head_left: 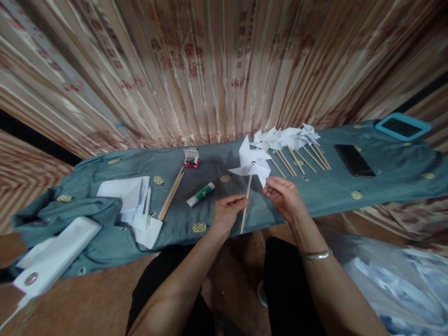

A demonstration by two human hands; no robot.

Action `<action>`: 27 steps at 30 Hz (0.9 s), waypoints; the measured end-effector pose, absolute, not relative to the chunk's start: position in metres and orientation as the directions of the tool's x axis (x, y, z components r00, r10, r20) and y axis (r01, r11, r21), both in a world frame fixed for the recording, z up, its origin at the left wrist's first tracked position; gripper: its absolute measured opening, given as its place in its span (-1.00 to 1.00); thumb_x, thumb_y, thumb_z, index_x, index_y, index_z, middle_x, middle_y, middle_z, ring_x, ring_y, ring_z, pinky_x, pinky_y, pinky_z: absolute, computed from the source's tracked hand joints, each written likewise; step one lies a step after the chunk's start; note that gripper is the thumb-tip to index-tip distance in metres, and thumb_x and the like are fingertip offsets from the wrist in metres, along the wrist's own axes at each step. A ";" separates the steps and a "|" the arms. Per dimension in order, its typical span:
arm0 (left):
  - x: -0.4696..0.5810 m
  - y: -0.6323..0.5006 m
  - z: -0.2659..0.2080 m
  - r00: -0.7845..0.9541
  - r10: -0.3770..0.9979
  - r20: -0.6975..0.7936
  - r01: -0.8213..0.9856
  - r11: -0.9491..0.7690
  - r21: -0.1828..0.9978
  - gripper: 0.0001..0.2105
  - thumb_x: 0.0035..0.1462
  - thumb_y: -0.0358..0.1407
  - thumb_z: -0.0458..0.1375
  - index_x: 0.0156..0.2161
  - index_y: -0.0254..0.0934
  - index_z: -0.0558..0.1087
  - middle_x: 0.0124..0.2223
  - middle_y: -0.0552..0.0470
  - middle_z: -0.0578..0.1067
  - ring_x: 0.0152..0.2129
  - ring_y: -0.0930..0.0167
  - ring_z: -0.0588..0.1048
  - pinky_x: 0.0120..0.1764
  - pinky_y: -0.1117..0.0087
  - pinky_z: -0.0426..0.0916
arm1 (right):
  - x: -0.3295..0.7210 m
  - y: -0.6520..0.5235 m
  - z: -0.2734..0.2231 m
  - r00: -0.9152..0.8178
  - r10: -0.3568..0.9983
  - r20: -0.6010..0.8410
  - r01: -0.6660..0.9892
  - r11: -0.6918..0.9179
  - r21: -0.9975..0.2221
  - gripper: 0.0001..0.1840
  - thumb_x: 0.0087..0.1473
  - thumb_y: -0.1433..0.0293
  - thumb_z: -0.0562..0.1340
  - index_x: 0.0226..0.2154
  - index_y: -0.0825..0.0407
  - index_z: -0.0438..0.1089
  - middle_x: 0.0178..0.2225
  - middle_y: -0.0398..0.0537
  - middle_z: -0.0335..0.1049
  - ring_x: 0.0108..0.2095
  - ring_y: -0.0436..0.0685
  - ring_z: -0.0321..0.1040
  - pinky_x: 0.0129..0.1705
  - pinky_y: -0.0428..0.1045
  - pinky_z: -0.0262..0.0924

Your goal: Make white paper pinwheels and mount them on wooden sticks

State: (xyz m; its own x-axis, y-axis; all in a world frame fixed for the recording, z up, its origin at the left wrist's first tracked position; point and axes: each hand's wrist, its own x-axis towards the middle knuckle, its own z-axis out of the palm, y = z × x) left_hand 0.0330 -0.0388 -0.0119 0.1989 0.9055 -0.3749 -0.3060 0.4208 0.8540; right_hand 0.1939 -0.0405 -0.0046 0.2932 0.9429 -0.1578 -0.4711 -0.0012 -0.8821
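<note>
We are facing a striped, patterned curtain, and below it a green-grey cloth with yellow motifs is covering the long work surface. On the floor to the right, a translucent plastic bag is lying. Toward the back of the cloth, a row of white pinwheels is resting, blades overlapping and sticks pointing toward us. At the left end, a white corded device is lying near folded paper sheets; at the far right, a blue-framed panel is sitting beyond a black phone. In the middle, over the near edge, we are holding one pinwheel, blades up. Our left hand is pinching its stick between thumb and forefinger; our right hand is closing its fingertips on the lowest blade's tip. Left of our hands, loose wooden sticks are lying together, a glue stick is lying aslant, and a small red box is standing open. A shiny pin head is marking the held pinwheel's centre.
</note>
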 end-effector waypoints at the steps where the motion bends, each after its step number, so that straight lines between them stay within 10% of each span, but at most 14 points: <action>1: 0.033 -0.039 -0.012 0.199 0.906 -0.373 -0.306 0.419 0.855 -0.85 -0.29 -0.37 0.39 -0.46 -0.27 0.62 -0.52 0.05 0.57 -0.56 0.51 0.42 -0.37 0.46 0.33 | 0.194 -0.041 -0.004 0.291 0.944 -0.158 -0.468 -0.003 -0.884 -0.77 -0.37 0.31 0.50 -0.59 0.05 0.52 -0.64 -0.19 0.43 -0.58 -0.11 0.33 -0.45 -0.18 0.27; 27: 0.034 -0.040 -0.009 0.219 0.903 -0.371 -0.329 0.426 0.843 -0.84 -0.33 -0.36 0.39 -0.48 -0.27 0.62 -0.53 0.06 0.57 -0.56 0.52 0.41 -0.37 0.48 0.32 | 0.179 -0.044 -0.001 0.189 0.966 -0.175 -0.436 -0.076 -0.896 -0.74 -0.36 0.25 0.51 -0.60 0.03 0.52 -0.59 -0.16 0.49 -0.53 -0.08 0.37 -0.40 -0.17 0.25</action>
State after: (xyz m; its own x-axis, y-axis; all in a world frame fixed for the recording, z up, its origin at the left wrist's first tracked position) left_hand 0.0343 -0.0402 -0.0094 0.2185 0.9026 -0.3708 -0.3286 0.4258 0.8430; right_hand 0.1790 -0.0440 -0.0008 0.1893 0.9663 -0.1746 -0.4364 -0.0765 -0.8965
